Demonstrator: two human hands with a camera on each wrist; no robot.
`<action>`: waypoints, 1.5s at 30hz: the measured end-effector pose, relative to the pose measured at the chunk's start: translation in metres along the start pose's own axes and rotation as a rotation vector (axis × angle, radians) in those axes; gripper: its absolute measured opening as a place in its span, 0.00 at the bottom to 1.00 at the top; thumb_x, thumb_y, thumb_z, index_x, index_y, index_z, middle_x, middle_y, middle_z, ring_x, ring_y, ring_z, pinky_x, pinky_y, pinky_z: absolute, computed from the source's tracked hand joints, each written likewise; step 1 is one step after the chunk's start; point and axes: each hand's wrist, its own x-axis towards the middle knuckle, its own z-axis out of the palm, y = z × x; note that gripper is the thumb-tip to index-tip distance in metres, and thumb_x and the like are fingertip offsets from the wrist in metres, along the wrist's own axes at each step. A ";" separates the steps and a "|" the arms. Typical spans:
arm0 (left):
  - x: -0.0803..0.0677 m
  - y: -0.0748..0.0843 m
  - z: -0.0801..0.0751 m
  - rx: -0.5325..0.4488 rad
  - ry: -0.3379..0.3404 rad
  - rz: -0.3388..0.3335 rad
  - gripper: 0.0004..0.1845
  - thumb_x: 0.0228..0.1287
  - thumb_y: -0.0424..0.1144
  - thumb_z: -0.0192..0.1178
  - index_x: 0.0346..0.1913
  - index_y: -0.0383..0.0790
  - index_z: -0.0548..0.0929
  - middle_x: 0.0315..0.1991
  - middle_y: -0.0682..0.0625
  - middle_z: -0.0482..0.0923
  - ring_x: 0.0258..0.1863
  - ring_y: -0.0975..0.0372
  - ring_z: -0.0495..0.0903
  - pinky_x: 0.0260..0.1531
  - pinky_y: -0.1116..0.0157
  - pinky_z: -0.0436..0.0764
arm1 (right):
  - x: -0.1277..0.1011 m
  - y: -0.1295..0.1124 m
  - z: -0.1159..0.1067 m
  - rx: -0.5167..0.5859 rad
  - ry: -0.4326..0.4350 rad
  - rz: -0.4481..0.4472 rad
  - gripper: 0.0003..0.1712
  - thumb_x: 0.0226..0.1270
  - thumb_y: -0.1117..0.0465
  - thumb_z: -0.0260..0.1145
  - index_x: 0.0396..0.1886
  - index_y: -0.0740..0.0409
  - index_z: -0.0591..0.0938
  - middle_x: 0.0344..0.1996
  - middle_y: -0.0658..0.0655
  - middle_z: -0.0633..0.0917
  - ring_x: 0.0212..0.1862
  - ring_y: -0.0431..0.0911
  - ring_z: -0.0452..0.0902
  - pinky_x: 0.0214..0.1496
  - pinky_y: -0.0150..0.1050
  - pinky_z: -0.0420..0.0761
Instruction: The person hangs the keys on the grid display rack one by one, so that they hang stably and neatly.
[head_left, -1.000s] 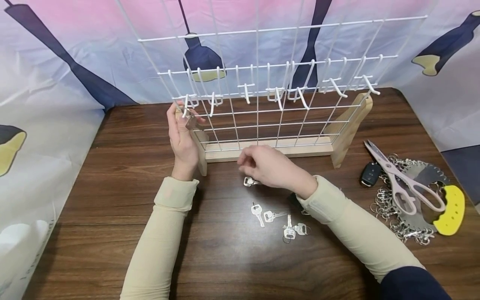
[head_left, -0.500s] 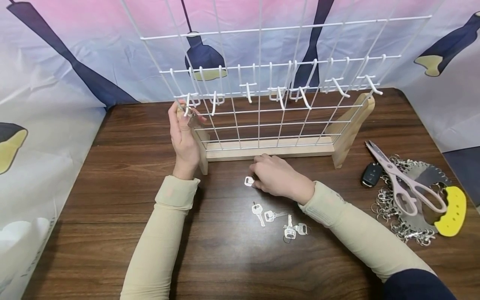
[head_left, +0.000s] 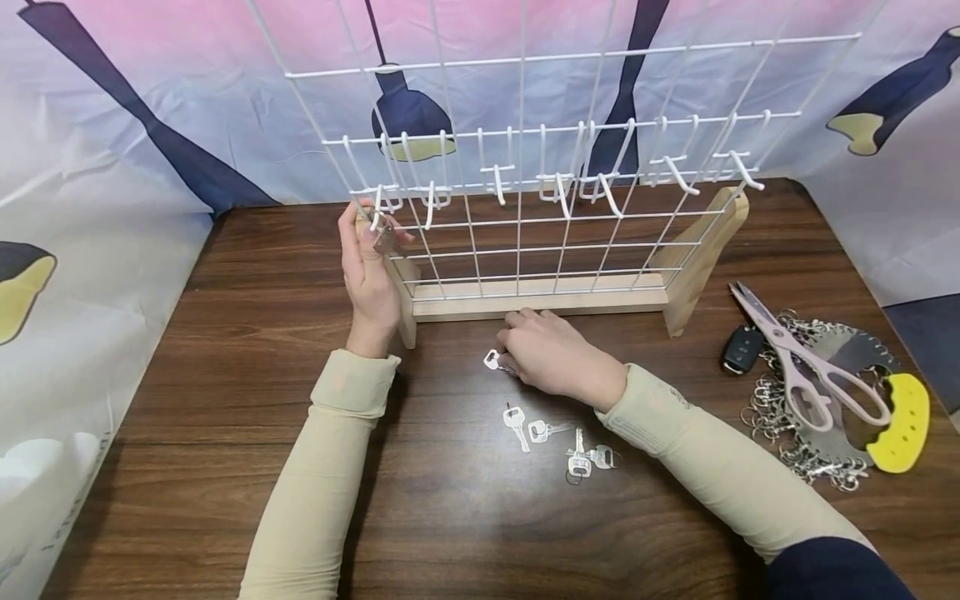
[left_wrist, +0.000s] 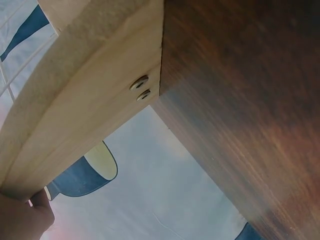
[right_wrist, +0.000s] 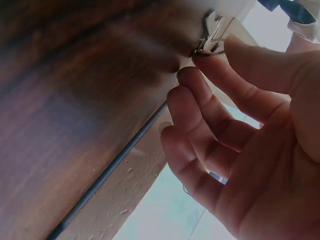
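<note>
Right hand (head_left: 551, 358) low on the table, thumb and forefinger pinching a small silver key (head_left: 492, 360) by one end, remaining fingers curled; in the right wrist view the same key (right_wrist: 212, 34) caught at the fingertips (right_wrist: 210, 62), just above the wood. Left hand (head_left: 367, 267) raised upright at the far left corner of a white wire grid (head_left: 525, 158), fingers pinching a second key (head_left: 384, 238) against the leftmost hook (head_left: 377, 204). In the left wrist view, only a thumb tip (left_wrist: 42, 202) at the edge of the pale wooden foot (left_wrist: 85, 110).

Just toward the body from the right hand, four loose keys (head_left: 558, 440) flat on the table. Beyond both hands, the grid standing in a pale wooden base (head_left: 536, 297), a row of white hooks across its middle bar. Well to the right of the right hand: a black car fob (head_left: 741, 348), pale scissors (head_left: 806, 358) lying over a heap of metal rings (head_left: 795, 408), and a yellow piece (head_left: 903, 421) at the far end.

Underneath, a dark brown wood-grain table (head_left: 225, 400). Behind and to both sides, a hanging cloth (head_left: 112, 100) printed in pink, pale blue, navy and yellow shapes.
</note>
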 end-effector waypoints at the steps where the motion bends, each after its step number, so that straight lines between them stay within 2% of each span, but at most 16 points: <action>1: 0.000 0.000 0.000 0.004 0.000 0.000 0.13 0.74 0.28 0.34 0.53 0.33 0.68 0.33 0.43 0.72 0.30 0.51 0.76 0.36 0.62 0.82 | 0.000 0.000 0.000 0.001 0.003 -0.001 0.08 0.68 0.55 0.65 0.32 0.53 0.83 0.32 0.52 0.76 0.41 0.50 0.74 0.45 0.49 0.78; 9: -0.001 0.000 -0.001 -0.025 -0.006 -0.011 0.13 0.75 0.29 0.35 0.54 0.33 0.68 0.34 0.46 0.72 0.31 0.53 0.75 0.36 0.64 0.81 | 0.003 0.003 0.000 -0.018 0.041 -0.012 0.09 0.69 0.56 0.63 0.29 0.53 0.81 0.29 0.51 0.77 0.35 0.49 0.76 0.40 0.47 0.80; 16: -0.001 -0.001 -0.001 -0.015 -0.006 -0.005 0.14 0.75 0.29 0.34 0.54 0.30 0.67 0.33 0.40 0.71 0.30 0.54 0.76 0.36 0.65 0.81 | 0.004 0.005 0.001 0.006 0.039 -0.003 0.09 0.69 0.58 0.63 0.28 0.53 0.80 0.29 0.51 0.78 0.35 0.49 0.79 0.40 0.49 0.81; 20: -0.001 -0.002 -0.002 0.002 -0.014 0.007 0.13 0.75 0.29 0.34 0.54 0.31 0.68 0.33 0.36 0.69 0.29 0.53 0.76 0.34 0.64 0.81 | 0.004 0.007 0.001 0.011 0.054 -0.008 0.09 0.69 0.59 0.63 0.27 0.53 0.81 0.28 0.50 0.79 0.34 0.48 0.79 0.37 0.48 0.80; 29: -0.001 -0.001 -0.004 0.036 -0.026 0.001 0.14 0.75 0.30 0.34 0.55 0.31 0.67 0.33 0.37 0.70 0.30 0.51 0.76 0.35 0.63 0.81 | 0.003 0.009 0.000 0.028 0.054 0.007 0.09 0.67 0.58 0.66 0.26 0.52 0.81 0.26 0.48 0.79 0.30 0.46 0.79 0.33 0.47 0.81; 36: -0.002 -0.001 -0.003 0.037 -0.030 0.003 0.14 0.75 0.30 0.34 0.55 0.33 0.68 0.33 0.35 0.70 0.30 0.57 0.77 0.35 0.64 0.82 | 0.001 0.010 -0.006 0.097 0.016 0.046 0.07 0.67 0.58 0.65 0.28 0.51 0.83 0.26 0.46 0.80 0.28 0.42 0.76 0.30 0.44 0.80; 45: -0.001 -0.001 -0.004 0.042 -0.032 0.016 0.14 0.75 0.29 0.33 0.55 0.33 0.68 0.32 0.35 0.70 0.29 0.50 0.76 0.34 0.61 0.81 | -0.001 0.009 -0.014 0.201 0.007 0.031 0.08 0.71 0.55 0.61 0.33 0.50 0.83 0.31 0.45 0.80 0.33 0.41 0.76 0.37 0.43 0.81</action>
